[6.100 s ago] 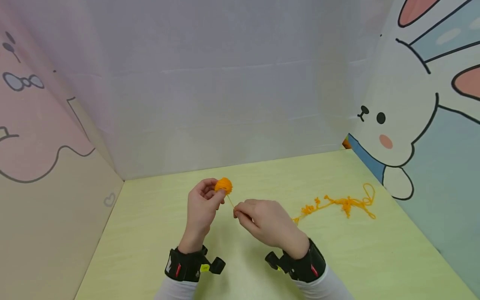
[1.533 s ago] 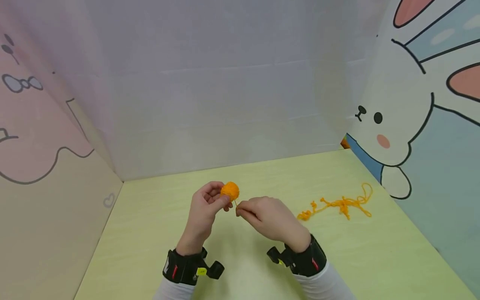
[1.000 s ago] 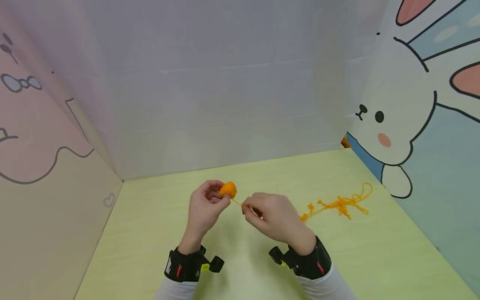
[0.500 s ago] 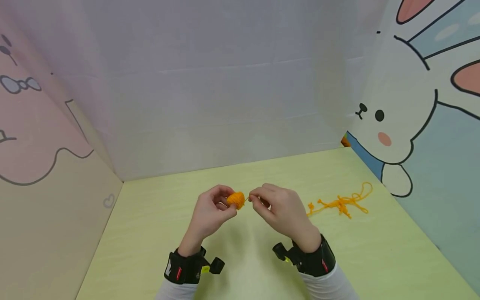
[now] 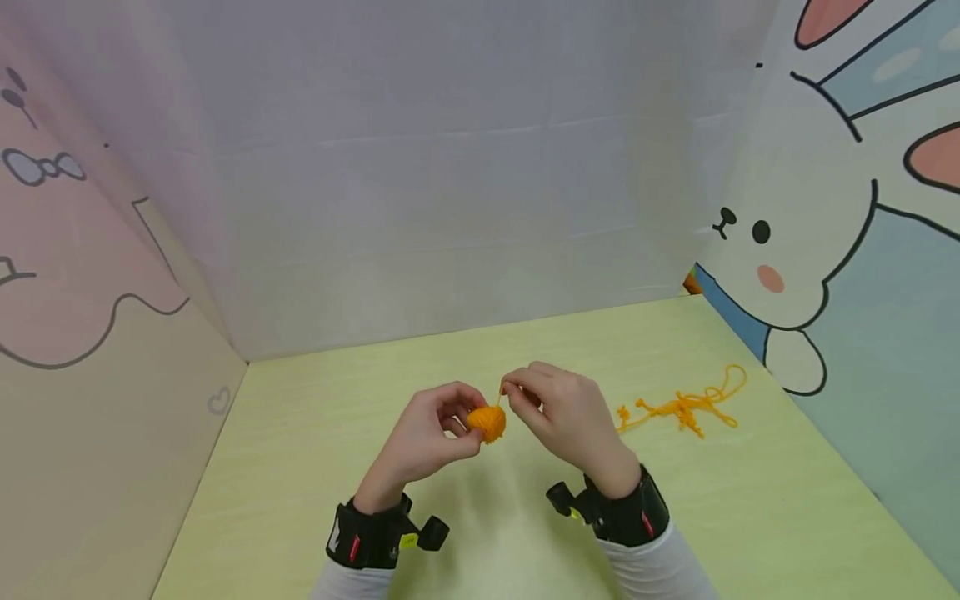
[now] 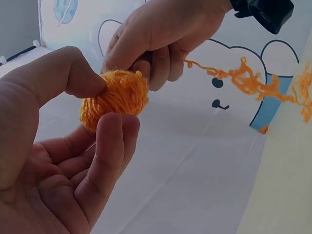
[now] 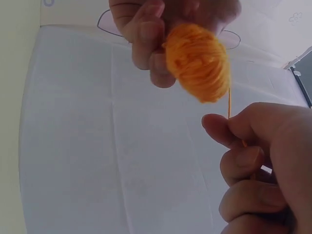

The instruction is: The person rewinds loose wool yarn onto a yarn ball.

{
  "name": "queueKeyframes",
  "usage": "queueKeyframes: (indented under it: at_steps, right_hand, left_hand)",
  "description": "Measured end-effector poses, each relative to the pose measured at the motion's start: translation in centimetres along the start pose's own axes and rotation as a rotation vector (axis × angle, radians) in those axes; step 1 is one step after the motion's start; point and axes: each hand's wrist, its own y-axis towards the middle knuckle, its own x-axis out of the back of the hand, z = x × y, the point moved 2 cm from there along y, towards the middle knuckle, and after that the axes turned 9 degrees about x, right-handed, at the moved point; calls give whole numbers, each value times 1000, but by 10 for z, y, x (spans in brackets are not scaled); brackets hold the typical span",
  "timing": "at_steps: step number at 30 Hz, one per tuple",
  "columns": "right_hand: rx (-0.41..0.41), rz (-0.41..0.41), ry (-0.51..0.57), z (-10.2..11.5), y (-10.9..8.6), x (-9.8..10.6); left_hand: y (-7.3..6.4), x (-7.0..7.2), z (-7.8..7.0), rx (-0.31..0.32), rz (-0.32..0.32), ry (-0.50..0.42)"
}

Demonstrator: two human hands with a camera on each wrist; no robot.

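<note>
My left hand (image 5: 435,429) pinches a small orange ball of yarn (image 5: 487,423) between thumb and fingertips, above the table. In the left wrist view the wound strands of the ball (image 6: 117,97) show clearly. Close by on the right, my right hand (image 5: 562,410) pinches the yarn strand (image 7: 229,102) between thumb and index finger. A short taut length runs from the ball up to those fingertips. The strand passes on under the curled fingers of the right hand (image 7: 258,170). Beyond that hand a loose, knotted tail of orange yarn (image 5: 682,408) trails over the table to the right.
The pale yellow-green table (image 5: 315,467) meets a white cloth backdrop (image 5: 450,208) behind. Printed panels stand at both sides, with a rabbit drawing (image 5: 795,250) on the right one. Each wrist wears a black strap (image 5: 363,533) with a small camera.
The left hand has turned the ball and brought it lower and nearer. The right hand has swung with the strand from below the ball to above it. The loose tail has shifted slightly.
</note>
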Motion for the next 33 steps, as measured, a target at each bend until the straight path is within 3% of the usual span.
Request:
queueKeyframes:
  at_steps: [5, 11, 14, 17, 20, 24, 28, 33]
  right_hand:
    - [-41, 55, 16, -1, 0, -7]
    - [-65, 163, 21, 3, 0, -16]
    - [-59, 217, 31, 8, 1, -20]
    - [-35, 263, 46, 13, 2, -23]
    - [-10, 301, 59, 18, 2, -25]
    - [20, 308, 60, 21, 1, -25]
    - [53, 240, 57, 23, 2, -20]
    - [86, 163, 52, 23, 2, -15]
  left_hand:
    - [0, 2, 4, -28, 66, -97]
    - [2, 3, 11, -42, 100, -407]
    - [3, 5, 13, -41, 47, -522]
    - [5, 6, 16, -17, -53, -579]
    - [7, 8, 20, 31, -175, -611]
    - [10, 11, 25, 74, -313, -581]
    - [10, 14, 29, 80, -374, -525]
    - [11, 13, 30, 85, -393, -478]
